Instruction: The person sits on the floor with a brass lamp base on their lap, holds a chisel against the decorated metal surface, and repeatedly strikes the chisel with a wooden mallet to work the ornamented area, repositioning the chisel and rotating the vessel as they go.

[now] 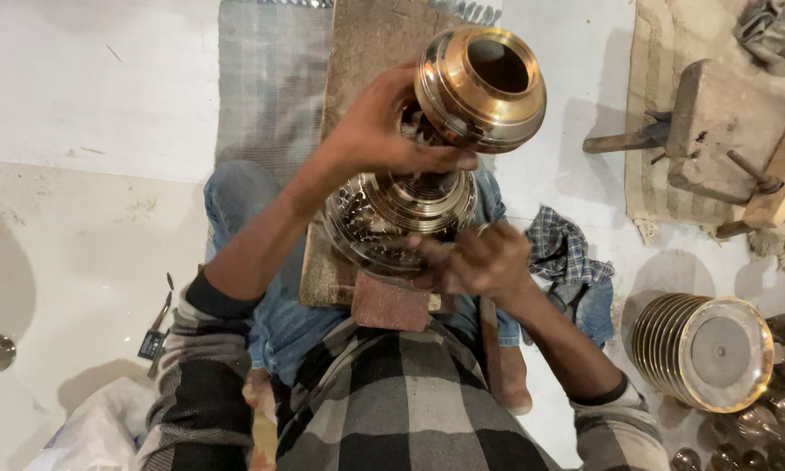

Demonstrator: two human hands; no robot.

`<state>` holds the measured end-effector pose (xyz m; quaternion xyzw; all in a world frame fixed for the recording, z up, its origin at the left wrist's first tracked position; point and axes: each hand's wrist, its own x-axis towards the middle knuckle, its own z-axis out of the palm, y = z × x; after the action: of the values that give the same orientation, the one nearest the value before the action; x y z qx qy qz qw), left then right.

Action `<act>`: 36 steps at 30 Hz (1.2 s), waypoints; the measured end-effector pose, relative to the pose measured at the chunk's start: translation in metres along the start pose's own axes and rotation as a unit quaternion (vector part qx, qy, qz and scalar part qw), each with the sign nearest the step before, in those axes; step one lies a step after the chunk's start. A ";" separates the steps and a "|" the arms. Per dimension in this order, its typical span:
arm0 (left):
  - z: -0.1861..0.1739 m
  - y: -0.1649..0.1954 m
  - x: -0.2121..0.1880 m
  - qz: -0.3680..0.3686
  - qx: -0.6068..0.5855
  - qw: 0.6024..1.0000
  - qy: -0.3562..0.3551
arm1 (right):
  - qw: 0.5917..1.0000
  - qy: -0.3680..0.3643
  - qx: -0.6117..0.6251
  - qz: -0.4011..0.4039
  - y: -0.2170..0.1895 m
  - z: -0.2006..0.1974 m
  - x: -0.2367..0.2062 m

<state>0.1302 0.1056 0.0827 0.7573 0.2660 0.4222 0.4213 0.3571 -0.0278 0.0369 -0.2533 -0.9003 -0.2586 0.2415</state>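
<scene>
A tall brass vessel [484, 83] with a round open mouth stands tilted on a wooden board [370, 44] across my lap. My left hand [379, 131] grips its narrow neck just below the shiny upper bulb. My right hand [479, 259] is closed against the patterned lower body [366, 222], its fingers pinched together; whatever they hold is hidden. A reddish block [390, 303] lies under the vessel's base at the board's near edge.
A checked cloth [560, 249] lies on my right knee. A ribbed brass piece [702, 349] lies at the right with several dark metal parts [771, 410] near it. Wooden tools [723, 131] rest on a mat at upper right. A small tool [155, 336] lies left.
</scene>
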 end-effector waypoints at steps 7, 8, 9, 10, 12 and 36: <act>0.001 0.013 0.005 -0.032 0.012 0.999 0.021 | 0.988 -0.086 0.070 0.108 -0.028 -0.024 0.046; 0.003 0.022 0.003 -0.044 0.078 0.995 0.032 | 0.982 -0.094 0.074 0.145 -0.031 -0.027 0.052; 0.005 0.033 -0.002 -0.060 0.146 0.986 0.046 | 0.978 -0.114 0.075 0.157 -0.035 -0.030 0.058; 0.008 0.043 -0.007 -0.036 0.201 0.974 0.098 | 0.973 -0.132 0.080 0.169 -0.038 -0.032 0.063; 0.017 0.059 -0.013 0.018 0.304 0.935 0.183 | 0.966 -0.168 0.085 0.176 -0.050 -0.033 0.070; 0.054 0.012 -0.219 -0.242 0.152 0.938 0.197 | 0.541 0.065 0.532 0.649 -0.063 -0.011 -0.059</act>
<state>0.0672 -0.0883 -0.0136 0.6264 0.5802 0.4026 0.3300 0.3681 -0.1004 -0.0102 -0.5757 -0.4444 0.4793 0.4912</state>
